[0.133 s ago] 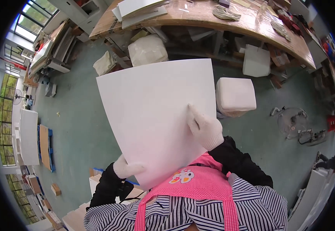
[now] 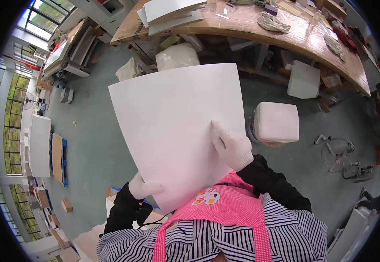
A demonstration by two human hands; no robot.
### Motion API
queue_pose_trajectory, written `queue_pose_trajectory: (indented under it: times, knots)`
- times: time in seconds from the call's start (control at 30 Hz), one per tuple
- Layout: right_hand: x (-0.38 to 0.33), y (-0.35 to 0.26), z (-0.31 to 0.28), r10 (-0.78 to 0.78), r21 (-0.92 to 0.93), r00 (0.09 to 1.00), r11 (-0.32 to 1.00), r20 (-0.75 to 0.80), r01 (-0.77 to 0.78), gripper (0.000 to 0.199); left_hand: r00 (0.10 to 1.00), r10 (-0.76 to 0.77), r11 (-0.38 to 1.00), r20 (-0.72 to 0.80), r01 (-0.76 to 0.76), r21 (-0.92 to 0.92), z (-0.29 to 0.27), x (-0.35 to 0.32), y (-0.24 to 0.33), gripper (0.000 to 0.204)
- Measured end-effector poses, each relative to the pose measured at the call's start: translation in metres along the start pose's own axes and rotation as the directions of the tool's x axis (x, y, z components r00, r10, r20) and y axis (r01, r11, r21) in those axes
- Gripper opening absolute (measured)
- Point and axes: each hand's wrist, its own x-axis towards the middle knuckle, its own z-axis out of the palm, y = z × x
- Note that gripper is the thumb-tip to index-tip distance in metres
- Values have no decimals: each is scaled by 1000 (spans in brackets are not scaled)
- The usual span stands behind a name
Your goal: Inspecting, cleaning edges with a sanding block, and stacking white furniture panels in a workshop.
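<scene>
A large plain white sheet or panel [image 2: 177,118] is held up in front of me, tilted, its lower end close to my pink checked apron [image 2: 225,207]. My left hand [image 2: 143,187], in a white knit glove, grips its lower left edge, thumb lying on the near face and fingers hidden behind. My right hand [image 2: 233,146], gloved alike, rests on the right part of the face. One finger stretches out and touches the surface; the others are partly hidden, and no tool shows in this hand.
Beyond the panel runs a long brown workbench [image 2: 225,28] with stacked white boards [image 2: 174,12] and crumpled gloves [image 2: 274,22]. A white padded stool [image 2: 277,122] stands to the right, near a floor fan [image 2: 337,153]. A pallet with brown board [image 2: 58,159] lies to the left.
The surroundings have shifted a little right and down in the picture as the head view turns. The right fingertip has slid slightly on the panel; the left grip stays the same.
</scene>
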Motion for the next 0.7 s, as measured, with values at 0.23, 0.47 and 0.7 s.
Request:
queue_pose_trajectory:
  times: [0.23,0.47,0.7]
  knots:
    - [99,37,-20,-52,103,997,994,59,46,45,996,-1,999,-94,-4,-48,-12,71,49,62]
    - [173,100,-34,83,72,996,994,29,-84,52,995,19,993,-101,-31,-113,-31,164,92,63]
    - [156,203,-64,428,-332,903,847,-39,-415,58,996,51,905,-71,-76,-418,-71,266,89,68]
